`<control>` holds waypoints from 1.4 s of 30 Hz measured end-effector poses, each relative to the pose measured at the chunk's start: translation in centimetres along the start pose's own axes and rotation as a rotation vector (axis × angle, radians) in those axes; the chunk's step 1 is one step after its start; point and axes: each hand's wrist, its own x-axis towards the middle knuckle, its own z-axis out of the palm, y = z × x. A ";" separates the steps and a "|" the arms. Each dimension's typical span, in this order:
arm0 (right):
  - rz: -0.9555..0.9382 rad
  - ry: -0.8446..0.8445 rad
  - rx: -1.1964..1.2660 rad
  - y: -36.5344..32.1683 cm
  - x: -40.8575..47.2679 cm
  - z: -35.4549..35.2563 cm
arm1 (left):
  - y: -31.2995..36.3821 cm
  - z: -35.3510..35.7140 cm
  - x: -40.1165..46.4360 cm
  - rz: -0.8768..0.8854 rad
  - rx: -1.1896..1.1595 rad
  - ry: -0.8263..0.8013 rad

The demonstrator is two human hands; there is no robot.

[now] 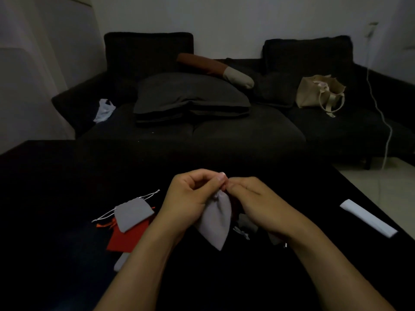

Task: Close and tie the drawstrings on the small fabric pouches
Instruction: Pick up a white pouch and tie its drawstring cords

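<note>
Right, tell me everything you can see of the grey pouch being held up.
The grey pouch is small, soft-looking fabric, its mouth gathered shut at the top and its body hanging down to a tilted lower corner above the dark table. The left hand and right hand pinch at its neck, fingers curled. Its strings are hidden by the fingers.

greys, reds and a great deal of black

pale grey for the held pouch [216,221], plain, unpatterned. mid grey for a second pouch [133,213] at 9 o'clock of it, with whitish speckled cords [102,217]. under that, a red pouch [126,239] with orange strings [105,225]. black for the table [56,198]. white for a folded strip [368,217] at 3 o'clock. at 12 o'clock, a black sofa [224,131], dark grey pillow [190,95], brown-and-cream bolster [215,69], beige tote [318,92], white cable [381,113].
</note>
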 end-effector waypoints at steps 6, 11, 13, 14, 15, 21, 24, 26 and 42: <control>0.005 -0.033 -0.089 -0.5 0.1 -0.3 | 0.4 -0.9 -0.1 -0.057 -0.064 0.008; -0.138 0.175 -0.084 -0.2 0.1 -0.4 | 1.0 -1.0 -0.5 -0.078 -0.026 -0.057; -0.188 0.219 -0.088 -0.5 -0.1 -0.3 | 1.1 -1.0 -0.7 -0.063 0.025 -0.068; -0.220 0.213 -0.109 -0.6 -0.2 -0.3 | 1.1 -1.1 -0.7 -0.051 0.051 -0.073; -0.247 0.199 -0.123 -0.8 -0.4 -0.2 | 1.1 -1.2 -0.7 -0.036 0.081 -0.076; -0.284 0.177 -0.109 -1.2 -0.6 -0.3 | 1.1 -1.4 -0.8 0.005 0.131 -0.119; -0.261 0.163 -0.182 -1.0 -0.6 -0.5 | 0.9 -1.4 -0.8 0.012 0.167 -0.123; -0.241 0.159 -0.197 -0.9 -0.5 -0.6 | 0.8 -1.5 -0.7 0.016 0.187 -0.130; -0.121 0.074 0.247 -1.0 -0.5 -0.5 | 1.3 -1.2 -1.1 -0.096 -0.012 -0.080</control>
